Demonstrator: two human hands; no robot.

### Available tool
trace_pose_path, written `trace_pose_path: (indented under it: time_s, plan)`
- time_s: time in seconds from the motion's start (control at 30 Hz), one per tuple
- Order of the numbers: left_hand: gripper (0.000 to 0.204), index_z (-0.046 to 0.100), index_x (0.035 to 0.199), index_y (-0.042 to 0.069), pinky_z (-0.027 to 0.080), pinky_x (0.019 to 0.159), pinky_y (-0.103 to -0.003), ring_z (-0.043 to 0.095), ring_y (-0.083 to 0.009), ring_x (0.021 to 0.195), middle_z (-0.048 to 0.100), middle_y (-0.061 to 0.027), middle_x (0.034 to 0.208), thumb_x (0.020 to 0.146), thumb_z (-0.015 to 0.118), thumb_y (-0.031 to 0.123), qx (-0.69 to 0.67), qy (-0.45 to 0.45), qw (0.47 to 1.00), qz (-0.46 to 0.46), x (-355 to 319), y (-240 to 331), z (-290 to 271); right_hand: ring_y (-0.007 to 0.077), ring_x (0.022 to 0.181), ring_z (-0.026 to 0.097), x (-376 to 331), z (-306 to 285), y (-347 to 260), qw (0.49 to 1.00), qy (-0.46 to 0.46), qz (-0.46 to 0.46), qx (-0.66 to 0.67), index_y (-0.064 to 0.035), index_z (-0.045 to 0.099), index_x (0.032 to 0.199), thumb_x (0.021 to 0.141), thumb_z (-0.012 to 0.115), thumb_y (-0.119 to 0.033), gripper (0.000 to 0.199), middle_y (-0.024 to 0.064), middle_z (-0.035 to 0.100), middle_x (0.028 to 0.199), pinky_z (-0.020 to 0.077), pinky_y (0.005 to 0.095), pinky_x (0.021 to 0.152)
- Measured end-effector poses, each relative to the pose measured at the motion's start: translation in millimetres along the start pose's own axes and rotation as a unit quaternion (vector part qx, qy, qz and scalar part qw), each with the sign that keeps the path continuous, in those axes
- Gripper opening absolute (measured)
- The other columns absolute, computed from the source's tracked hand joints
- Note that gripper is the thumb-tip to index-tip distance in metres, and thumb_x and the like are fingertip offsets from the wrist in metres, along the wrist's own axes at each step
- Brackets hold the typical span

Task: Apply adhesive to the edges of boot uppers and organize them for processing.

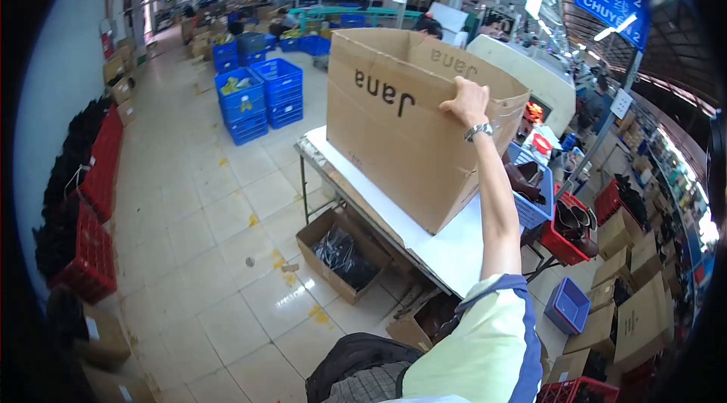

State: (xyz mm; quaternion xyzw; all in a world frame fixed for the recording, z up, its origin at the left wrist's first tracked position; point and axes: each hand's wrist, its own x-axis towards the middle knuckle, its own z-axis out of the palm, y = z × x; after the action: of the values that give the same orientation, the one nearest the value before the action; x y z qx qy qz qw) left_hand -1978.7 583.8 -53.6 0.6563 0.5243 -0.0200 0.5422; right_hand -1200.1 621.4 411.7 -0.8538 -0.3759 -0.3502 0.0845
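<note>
A large open-topped cardboard box [379,142] with dark printing on its sides stands on a white-topped table [463,257]. My right hand [467,100], with a metal-banded watch [478,131] on the wrist, is closed over the box's near top rim. The thumb lies against the outer face, while the other fingers reach over the edge and are partly hidden. From this angle the bottom of the box does not show. My left hand is outside the picture.
Under the table sits an open carton [344,251] with black plastic inside. Blue crates [246,104] are stacked beyond it. Red crates [87,251] line the left wall. At right are a blue basket [534,206], a red basket of shoes [564,244] and a metal post [606,130].
</note>
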Motion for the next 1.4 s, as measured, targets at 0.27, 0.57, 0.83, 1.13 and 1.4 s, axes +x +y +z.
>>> trace_pose_path:
  time_s: [0.27,0.57,0.83,1.13,1.4]
  plan:
    - [0.061,0.046,0.150,0.014,0.052,0.078,-0.029,0.058,-0.0155,0.110,0.058,-0.0101,0.133,0.092,0.055,-0.002,-0.197,0.278,0.918,0.202,132.2,59.3,-252.3,0.0269,0.076,0.063,-81.6,-19.1,-213.1,0.973,0.105,-0.183,0.097,-0.0080,0.059,0.091,0.077,0.077,-0.029,0.031,0.0097,0.061,0.080,0.0458,0.0382,0.067]
    - [0.065,0.032,0.156,0.009,0.060,0.084,-0.039,0.064,-0.0248,0.113,0.058,-0.0180,0.134,0.103,0.060,0.033,-0.368,-0.241,0.836,0.329,216.4,396.2,-273.2,0.0118,0.067,0.049,-302.7,-98.5,-368.9,0.973,0.078,-0.215,0.005,-0.0106,0.062,0.093,0.078,0.063,-0.017,0.016,-0.0012,0.045,0.075,0.0372,0.0271,0.061]
    - [0.041,0.056,0.114,-0.004,0.056,0.070,-0.035,0.065,-0.0201,0.084,0.064,-0.0112,0.102,0.074,0.057,-0.003,-0.372,-0.120,0.894,0.219,183.2,299.8,-287.0,0.0098,0.066,0.051,-387.1,-176.5,-444.0,0.970,-0.034,-0.200,0.132,-0.0114,0.062,0.090,0.077,0.064,-0.015,0.014,-0.0022,0.048,0.074,0.0375,0.0249,0.061]
    - [0.012,0.055,0.092,0.003,0.061,0.066,-0.045,0.064,-0.0242,0.071,0.061,-0.0111,0.083,0.081,0.058,0.007,-0.339,0.009,0.934,0.112,58.3,106.5,-390.2,0.0102,0.057,0.046,-479.4,-225.9,-523.2,0.905,0.017,-0.237,0.353,-0.0077,0.061,0.080,0.083,0.074,-0.021,0.019,-0.0026,0.039,0.065,0.0336,0.0244,0.054]
    - [0.009,0.049,0.077,0.001,0.064,0.067,-0.065,0.067,-0.0437,0.070,0.060,-0.0212,0.085,0.074,0.055,0.007,-0.331,0.058,0.936,-0.109,89.4,13.2,-423.0,0.0162,0.066,0.049,-486.3,-115.7,-595.2,0.870,-0.035,-0.187,0.455,-0.0130,0.048,0.076,0.085,0.069,-0.038,0.034,0.0003,0.043,0.070,0.0394,0.0325,0.065]
